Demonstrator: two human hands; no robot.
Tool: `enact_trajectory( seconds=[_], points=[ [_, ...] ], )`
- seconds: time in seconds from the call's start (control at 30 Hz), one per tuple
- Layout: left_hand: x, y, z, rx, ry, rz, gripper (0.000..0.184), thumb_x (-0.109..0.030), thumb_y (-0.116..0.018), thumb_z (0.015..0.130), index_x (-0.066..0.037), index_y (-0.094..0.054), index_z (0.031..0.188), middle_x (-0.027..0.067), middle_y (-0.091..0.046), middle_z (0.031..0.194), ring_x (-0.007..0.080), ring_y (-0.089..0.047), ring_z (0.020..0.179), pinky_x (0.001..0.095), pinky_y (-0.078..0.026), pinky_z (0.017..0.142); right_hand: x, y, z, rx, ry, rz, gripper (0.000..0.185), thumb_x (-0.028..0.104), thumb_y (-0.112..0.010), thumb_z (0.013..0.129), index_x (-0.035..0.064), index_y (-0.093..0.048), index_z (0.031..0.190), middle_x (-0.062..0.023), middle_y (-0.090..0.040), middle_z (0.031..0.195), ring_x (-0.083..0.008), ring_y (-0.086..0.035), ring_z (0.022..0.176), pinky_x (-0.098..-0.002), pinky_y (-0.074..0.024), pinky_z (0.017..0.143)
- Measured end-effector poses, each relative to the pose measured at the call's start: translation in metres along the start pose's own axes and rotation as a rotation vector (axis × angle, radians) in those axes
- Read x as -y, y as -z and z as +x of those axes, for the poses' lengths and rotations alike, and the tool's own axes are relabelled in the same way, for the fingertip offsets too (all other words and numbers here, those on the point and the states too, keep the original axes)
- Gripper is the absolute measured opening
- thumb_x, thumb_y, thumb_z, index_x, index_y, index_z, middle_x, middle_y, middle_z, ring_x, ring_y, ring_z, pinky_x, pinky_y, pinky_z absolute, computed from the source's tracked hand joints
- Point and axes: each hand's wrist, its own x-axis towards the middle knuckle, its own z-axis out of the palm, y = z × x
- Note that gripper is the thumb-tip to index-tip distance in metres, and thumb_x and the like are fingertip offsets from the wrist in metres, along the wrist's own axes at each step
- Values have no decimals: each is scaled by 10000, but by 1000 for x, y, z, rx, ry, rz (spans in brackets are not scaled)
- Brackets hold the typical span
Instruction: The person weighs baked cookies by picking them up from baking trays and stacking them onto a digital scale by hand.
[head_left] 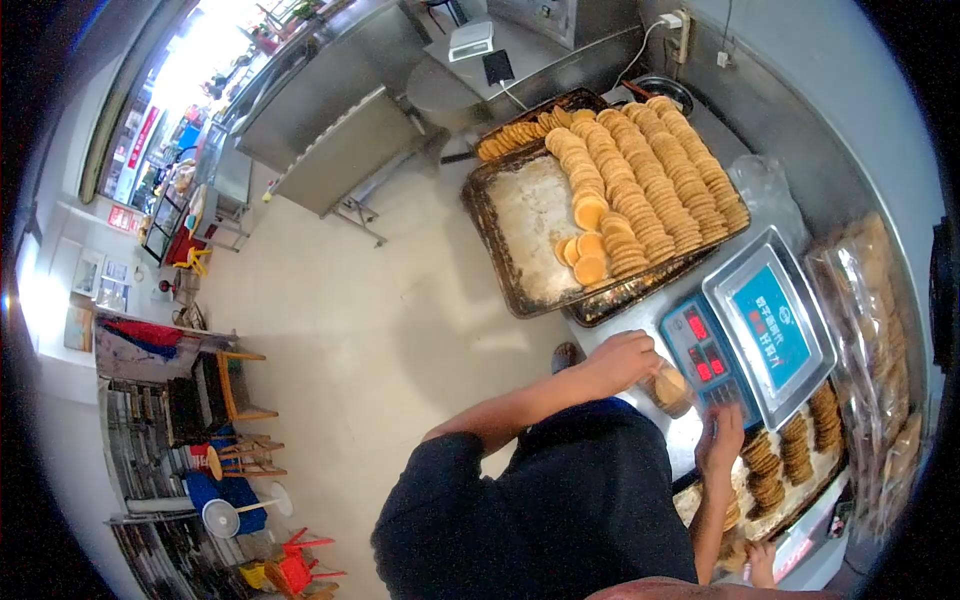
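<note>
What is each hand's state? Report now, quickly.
Left hand: closed, holding a clear pack of round biscuits.
Right hand: at the edge of the scale; open or closed cannot be told.

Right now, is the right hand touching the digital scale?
Cannot tell. In the head view, the right hand overlaps the digital scale, but from above neither contact nor a gap shows plainly.

Room under bright, fairly even light. From where I stand, the wide opening (190, 75) is washed out to white, and a second glare flares at the left wall (38, 305). Soft shadows cross the pale floor (335, 370); highlights streak the plastic bags (862, 330). The scale (694, 346) shows glowing red digits, too small to read. Straight lines bow; corners fall to black.
</note>
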Motion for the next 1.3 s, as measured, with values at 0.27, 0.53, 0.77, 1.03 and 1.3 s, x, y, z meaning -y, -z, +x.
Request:
enact_trajectory(
  seconds=[0.27,0.53,0.77,1.03,1.3],
  points=[
    [-4,2,2,-172,-135,-101,143,-195,-711,949,-57,-712,985,98,-617,982,327,-581,980,443,-504,881,4,2,13,9,38,5,130,-42,-702,886,3,-587,928,-188,-584,926,-415,-605,867,-467,-488,750],
    [-5,-6,4,-163,-144,-76,126,-150,-722,944,-30,-702,978,106,-619,985,329,-583,968,433,-511,861,1,-8,16,10,40,-13,145,-36,-712,883,11,-586,937,-184,-593,940,-405,-603,894,-477,-482,777],
    [-7,-16,6,-157,-193,-80,155,-164,-726,951,-29,-690,1018,114,-626,997,335,-590,990,448,-516,882,17,-11,27,7,84,-11,165,4,-738,859,23,-595,939,-169,-625,985,-397,-605,977,-507,-470,913],
    [1,-23,-2,-211,-79,-185,182,-193,-765,904,-47,-716,1000,99,-632,945,326,-593,974,437,-520,871,-9,-24,26,-35,198,-124,165,77,-747,868,39,-614,957,-156,-654,1012,-384,-617,1042,-578,-418,1119],
    [-10,-22,5,-114,-232,4,88,-177,-709,910,-97,-733,880,55,-657,885,280,-615,899,398,-509,847,42,-50,49,-29,301,-114,188,110,-772,830,46,-661,968,-117,-686,1015,-324,-648,1121,-597,-424,1144]
  ],
)
